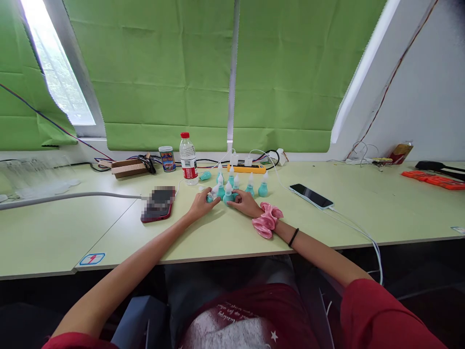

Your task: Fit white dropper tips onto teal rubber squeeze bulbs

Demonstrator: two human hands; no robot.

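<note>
My left hand (202,204) is closed on a small teal squeeze bulb with a clear-white nozzle (209,198), tilted and partly covered by the fingers. Close by, my right hand (246,203) has its thumb and fingers around another teal bulb (227,198), which is upright with its white nozzle on top. Several more of these bulbs stand behind and to the right, among them one at the right end (263,189). A teal bulb without a visible nozzle (205,176) lies on its side at the back.
On the table (218,237) stand a water bottle (189,162) and a can (167,159). A yellow power strip (247,168) with chargers lies behind the bulbs. One phone (159,203) is at left, another phone (311,195) at right, both with cables. A cardboard box (131,167) sits back left.
</note>
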